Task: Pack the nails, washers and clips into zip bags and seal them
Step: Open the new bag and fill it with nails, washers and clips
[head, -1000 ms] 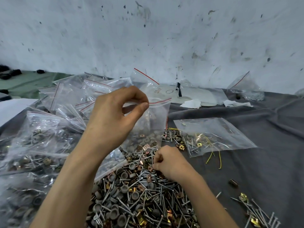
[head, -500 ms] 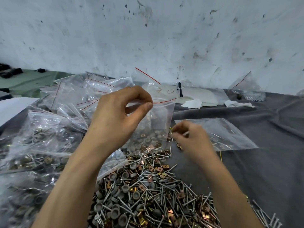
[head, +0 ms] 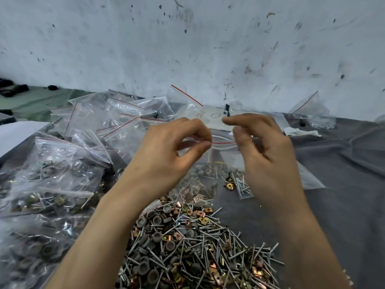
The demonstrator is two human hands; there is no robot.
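Left hand of mine pinches the top edge of a clear zip bag between thumb and forefinger, near its left corner. My right hand pinches the same edge a little further right, and its other fingers are loosely curled. The bag hangs upright between them in the middle of the frame, above the tabletop.

It is thin, see-through plastic with a red line just under its mouth, which shows as a short bowed stretch between my two pinches. I cannot tell whether the mouth is pressed closed. Low in the bag lie grey round washers, thin nails and a few coppery clips, filling only the bottom part.

Below it, at the lower centre of the frame, a loose heap of grey cup-shaped washers, silver nails and square brass and copper clips spreads over the dark grey cloth that covers the tabletop. Filled bags are piled along the left side. Empty bags with the same red lines lie further up at the upper left.

Under my right hand a small bag of nails and yellow clips lies flat on the cloth. Behind my fingers is a white sheet with handwriting on it. At the upper right another bag stands near the scuffed white wall.
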